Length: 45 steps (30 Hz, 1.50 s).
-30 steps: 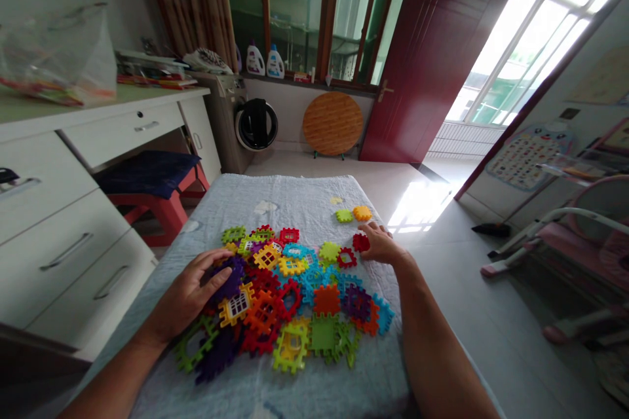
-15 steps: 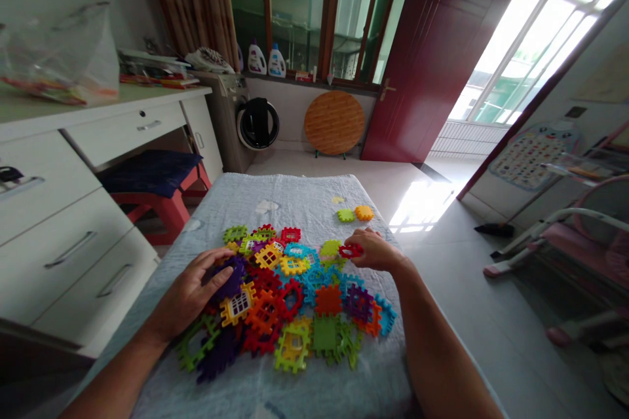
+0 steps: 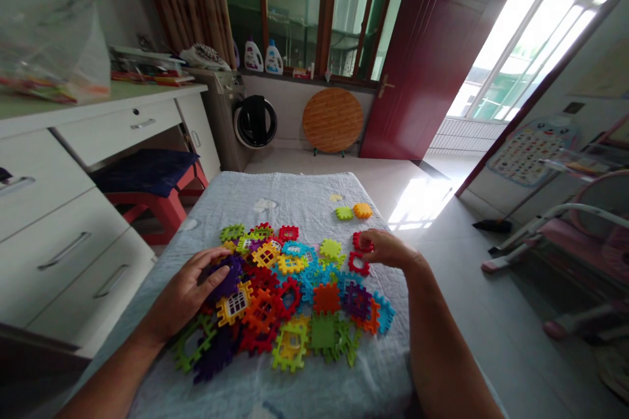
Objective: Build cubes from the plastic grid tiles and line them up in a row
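A heap of plastic pieces in several colours lies on the cloth-covered table (image 3: 275, 200). My left hand (image 3: 189, 288) rests at the heap's left side, fingers apart, over a purple piece (image 3: 230, 277). My right hand (image 3: 390, 250) is right of the heap, its fingertips at a red piece (image 3: 358, 241); whether they grip it is unclear. A second red frame piece (image 3: 359, 264) lies just below those fingertips. A light green piece (image 3: 331, 249) sits at the heap's upper right edge. Farther back lie a small green piece (image 3: 344, 213) and an orange-yellow one (image 3: 362, 210).
At the left are white drawers (image 3: 69, 242) and a red stool (image 3: 167, 206) with a dark top. Behind the table stand a washing machine (image 3: 221, 124) and a round wooden board (image 3: 333, 120). A pink chair (image 3: 580, 236) is at the right.
My right hand has moved slightly right. Two red pieces now show by its fingertips, where one was visible in its grasp before. My left hand stays at the heap.
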### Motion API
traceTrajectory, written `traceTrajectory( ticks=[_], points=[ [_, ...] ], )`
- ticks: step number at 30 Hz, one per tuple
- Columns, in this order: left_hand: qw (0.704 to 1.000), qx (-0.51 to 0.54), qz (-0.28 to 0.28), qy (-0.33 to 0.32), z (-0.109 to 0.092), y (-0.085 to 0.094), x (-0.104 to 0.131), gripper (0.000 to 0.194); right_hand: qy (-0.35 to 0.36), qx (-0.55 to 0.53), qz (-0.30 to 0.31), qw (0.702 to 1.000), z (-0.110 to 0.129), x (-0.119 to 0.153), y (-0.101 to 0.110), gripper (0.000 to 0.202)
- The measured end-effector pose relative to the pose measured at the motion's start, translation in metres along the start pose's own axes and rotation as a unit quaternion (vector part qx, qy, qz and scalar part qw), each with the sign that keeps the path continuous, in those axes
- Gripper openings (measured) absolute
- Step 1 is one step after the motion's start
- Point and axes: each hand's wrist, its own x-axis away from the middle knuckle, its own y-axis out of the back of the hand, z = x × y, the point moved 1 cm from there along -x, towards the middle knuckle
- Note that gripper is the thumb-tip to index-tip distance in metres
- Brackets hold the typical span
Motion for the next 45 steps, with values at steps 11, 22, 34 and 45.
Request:
traceTrajectory(
  ticks=[11, 22, 34, 45],
  points=[
    [1.000, -0.003, 0.002, 0.000, 0.001, 0.000, 0.000, 0.047, -0.096, 0.141, 0.092, 0.981, 0.028, 0.001, -0.006, 0.033],
    [1.000, -0.001, -0.011, -0.010, 0.001, -0.001, 0.001, 0.046, -0.092, 0.177, 0.113, 0.973, 0.038, -0.002, -0.012, 0.029],
    [1.000, 0.003, -0.014, -0.007, 0.003, -0.004, -0.002, 0.046, -0.053, -0.010, -0.112, 0.992, -0.021, -0.009, 0.010, 0.040],
    [1.000, 0.013, -0.011, -0.006, 0.004, -0.004, -0.008, 0.044, -0.057, -0.108, -0.120, 0.985, -0.044, -0.014, -0.004, 0.037]
  ],
)
